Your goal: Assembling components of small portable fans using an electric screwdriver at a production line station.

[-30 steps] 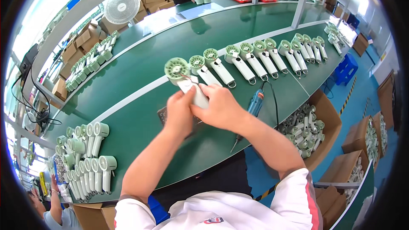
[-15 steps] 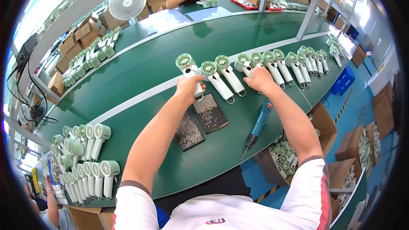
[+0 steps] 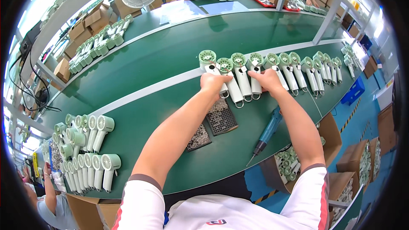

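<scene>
A row of pale green and white handheld fans runs across the green workbench (image 3: pixel 170 106), round heads away from me and wire-looped handles toward me. At the row's left end, my left hand (image 3: pixel 214 83) is closed round the handle of a handheld fan (image 3: pixel 207 57). Beside that one lie two more fans, one of them a fan (image 3: pixel 232 87) near my left fingertips. My right hand (image 3: pixel 268 80) grips the handle of another fan (image 3: pixel 255 59), thumb on top; its other fingers are partly hidden. Further fans (image 3: pixel 289 74) continue to the right of it.
Two black trays of small metal parts, one a gridded tray (image 3: pixel 222 119), sit before my left hand. A blue power screwdriver (image 3: pixel 269 131) lies by my right forearm. More fans stand upright at left (image 3: pixel 102 132). A cardboard box (image 3: pixel 272 170) of fans is below the edge.
My left hand has brought its fan rightward, closer against the row. My hands are nearer each other. The whole view has shifted slightly.
</scene>
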`<state>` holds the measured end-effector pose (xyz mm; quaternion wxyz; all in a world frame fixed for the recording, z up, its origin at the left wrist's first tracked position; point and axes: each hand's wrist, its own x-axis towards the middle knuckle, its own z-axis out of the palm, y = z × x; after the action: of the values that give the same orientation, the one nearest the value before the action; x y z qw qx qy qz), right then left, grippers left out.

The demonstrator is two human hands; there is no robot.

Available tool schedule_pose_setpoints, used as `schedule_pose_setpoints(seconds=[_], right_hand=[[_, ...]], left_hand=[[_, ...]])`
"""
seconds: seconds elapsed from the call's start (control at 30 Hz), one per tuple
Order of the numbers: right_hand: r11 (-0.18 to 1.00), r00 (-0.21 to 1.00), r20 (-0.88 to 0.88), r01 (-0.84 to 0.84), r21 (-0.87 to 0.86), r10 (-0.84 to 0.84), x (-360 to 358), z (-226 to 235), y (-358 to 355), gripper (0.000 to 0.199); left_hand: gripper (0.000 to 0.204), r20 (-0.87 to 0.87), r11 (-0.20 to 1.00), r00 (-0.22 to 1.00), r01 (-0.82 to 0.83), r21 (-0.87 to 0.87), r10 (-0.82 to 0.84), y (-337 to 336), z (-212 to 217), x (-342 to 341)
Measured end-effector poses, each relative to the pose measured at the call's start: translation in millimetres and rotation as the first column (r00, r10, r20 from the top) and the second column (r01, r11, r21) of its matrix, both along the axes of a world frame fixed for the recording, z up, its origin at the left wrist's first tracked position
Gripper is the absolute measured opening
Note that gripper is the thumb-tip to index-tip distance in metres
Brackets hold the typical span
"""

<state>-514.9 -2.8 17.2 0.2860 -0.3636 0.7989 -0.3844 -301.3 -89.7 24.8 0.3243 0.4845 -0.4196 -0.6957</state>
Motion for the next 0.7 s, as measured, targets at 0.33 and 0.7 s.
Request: schedule_pose_setpoints(seconds=[0.33,0.7], right_hand=[[0.999,0.955,0.297,0.016,-0.033,-0.006,25,10,5,0.045],[0.972,0.961,0.273,0.109,-0.206,-0.049,43,-12,-10,0.037]], left_hand=[[0.046,0.106,0.999,0.994,0.033,-0.007,-0.032,-14,-8,-18],[0.052,-0.006,1.0,1.0,-0.008,-0.01,0.008,-43,-50,-26]])
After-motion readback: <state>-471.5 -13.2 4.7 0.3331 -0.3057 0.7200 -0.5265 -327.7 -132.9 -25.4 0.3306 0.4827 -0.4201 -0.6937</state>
